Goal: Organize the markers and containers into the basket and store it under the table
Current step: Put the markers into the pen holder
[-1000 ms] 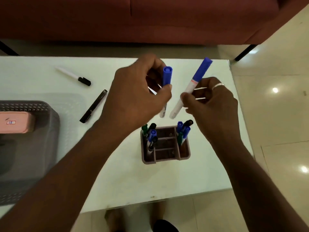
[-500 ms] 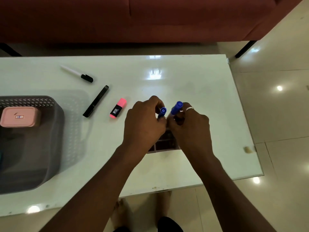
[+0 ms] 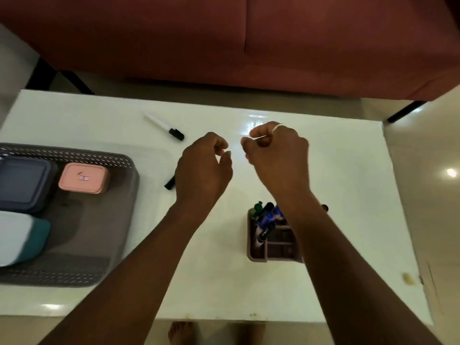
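Note:
My left hand (image 3: 204,168) and my right hand (image 3: 276,153) hover side by side over the middle of the white table (image 3: 348,195), both empty with fingers loosely curled. A brown desk organizer (image 3: 273,247) stands below my right wrist with blue, green and black markers (image 3: 266,215) upright in it; my right forearm covers its right side. A white marker with a black cap (image 3: 164,127) lies at the back left. The end of a black marker (image 3: 170,184) pokes out from under my left hand. The grey basket (image 3: 99,220) is at the left.
The basket holds a pink lidded container (image 3: 83,178), a dark blue one (image 3: 22,183) and a white and teal one (image 3: 17,237). A red sofa (image 3: 249,46) runs behind the table. Tiled floor (image 3: 435,170) lies to the right, and bare feet show below the front edge.
Both hands set the two blue markers into the organizer, let go and rose toward the table's middle, empty. The camera view shifted left, showing more of the basket.

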